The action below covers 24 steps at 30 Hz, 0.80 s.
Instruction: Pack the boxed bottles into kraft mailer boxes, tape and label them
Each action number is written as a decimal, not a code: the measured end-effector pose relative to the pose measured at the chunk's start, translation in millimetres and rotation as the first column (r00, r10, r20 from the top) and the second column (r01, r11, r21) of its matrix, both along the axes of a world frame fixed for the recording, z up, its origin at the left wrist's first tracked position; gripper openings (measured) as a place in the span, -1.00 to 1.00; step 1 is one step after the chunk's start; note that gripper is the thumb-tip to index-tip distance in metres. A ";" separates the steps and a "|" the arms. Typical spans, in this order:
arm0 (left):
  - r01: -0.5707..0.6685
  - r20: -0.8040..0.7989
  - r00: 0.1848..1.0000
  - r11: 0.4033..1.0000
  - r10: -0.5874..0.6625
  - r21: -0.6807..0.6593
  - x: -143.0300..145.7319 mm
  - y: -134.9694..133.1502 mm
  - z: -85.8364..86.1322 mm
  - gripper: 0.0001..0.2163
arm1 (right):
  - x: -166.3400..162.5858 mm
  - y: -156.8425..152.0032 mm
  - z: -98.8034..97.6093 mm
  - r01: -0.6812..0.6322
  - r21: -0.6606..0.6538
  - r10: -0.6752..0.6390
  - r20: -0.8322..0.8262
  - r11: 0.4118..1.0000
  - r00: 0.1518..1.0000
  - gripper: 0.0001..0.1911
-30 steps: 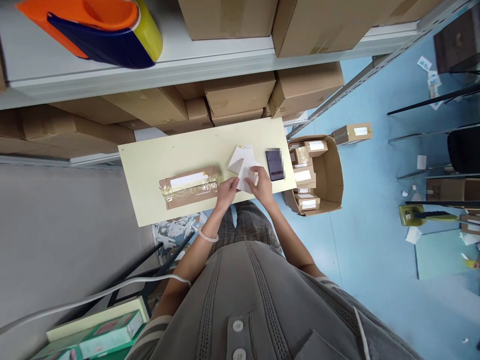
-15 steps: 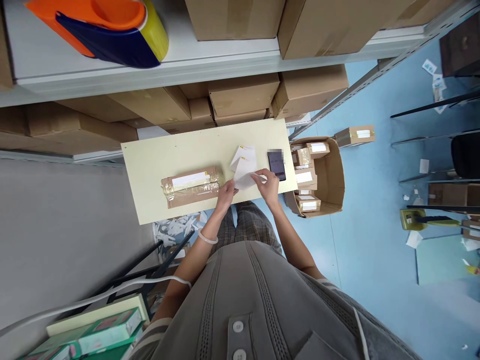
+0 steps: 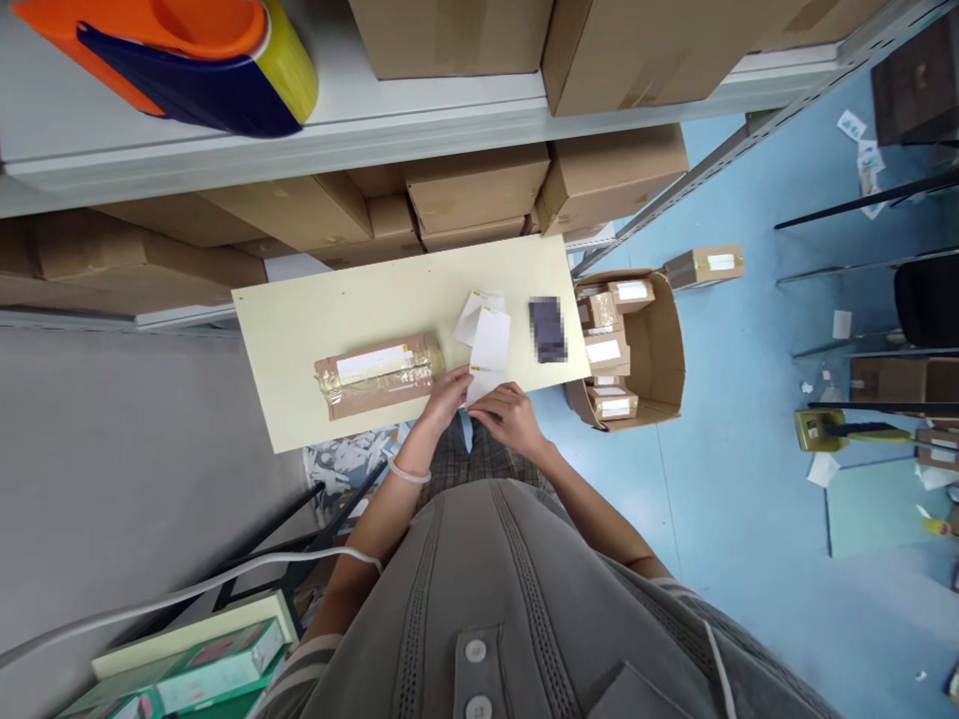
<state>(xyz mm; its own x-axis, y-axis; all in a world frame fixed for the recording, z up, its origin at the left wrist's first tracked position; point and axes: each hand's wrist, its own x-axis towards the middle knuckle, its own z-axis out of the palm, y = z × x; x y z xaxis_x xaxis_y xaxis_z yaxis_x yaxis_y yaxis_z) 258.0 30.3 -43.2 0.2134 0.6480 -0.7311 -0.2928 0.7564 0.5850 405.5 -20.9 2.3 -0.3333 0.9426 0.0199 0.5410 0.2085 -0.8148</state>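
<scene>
A white label sheet (image 3: 490, 350) stands up at the near edge of the pale yellow table (image 3: 300, 330). My left hand (image 3: 446, 397) pinches its lower left corner. My right hand (image 3: 509, 411) pinches its lower edge from the right. More white sheets (image 3: 472, 312) lie flat just behind it. A brown taped parcel (image 3: 379, 372) with a white label lies to the left of my hands. A dark phone (image 3: 547, 329) rests on the table to the right.
An open carton (image 3: 659, 350) of small labelled boxes stands on the blue floor right of the table. Brown cartons fill the shelves behind. Paper scraps (image 3: 349, 459) litter the floor under the table. An orange and blue tape dispenser (image 3: 172, 60) sits on the upper shelf.
The sheet has come up from the pile toward me. My right hand moved down and left from beside the phone to the sheet's lower edge.
</scene>
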 end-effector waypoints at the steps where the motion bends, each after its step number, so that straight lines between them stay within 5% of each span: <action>1: 0.005 -0.011 1.000 1.000 -0.005 0.000 -0.8 -0.3 0.7 -0.67 | 0.8 2.0 0.0 0.005 -0.015 -0.005 -0.003 1.000 1.000 -0.75; 9: 0.048 -0.129 0.991 0.995 -0.036 0.091 0.5 -4.8 -1.8 -0.59 | 12.8 34.5 -9.5 0.400 -0.072 -0.393 0.096 0.914 0.914 -0.69; 17: 0.185 -0.380 0.923 0.930 -0.054 0.317 6.2 -4.0 0.6 -0.81 | 18.8 78.4 -12.8 -0.025 0.039 0.012 0.314 0.999 0.949 -0.69; 24: 0.104 -0.385 0.923 0.959 0.005 0.262 2.9 -2.9 13.9 -0.90 | 18.2 85.8 -22.7 0.038 0.045 -0.050 0.297 0.998 0.953 -0.85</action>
<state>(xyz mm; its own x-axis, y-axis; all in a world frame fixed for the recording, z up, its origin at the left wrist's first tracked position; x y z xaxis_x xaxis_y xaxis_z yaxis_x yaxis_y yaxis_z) 260.9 27.4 -29.3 -0.0064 0.8288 -0.5595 0.0249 0.5595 0.8285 423.7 64.9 -20.3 -0.2881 0.9569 -0.0373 0.7674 0.2074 -0.6067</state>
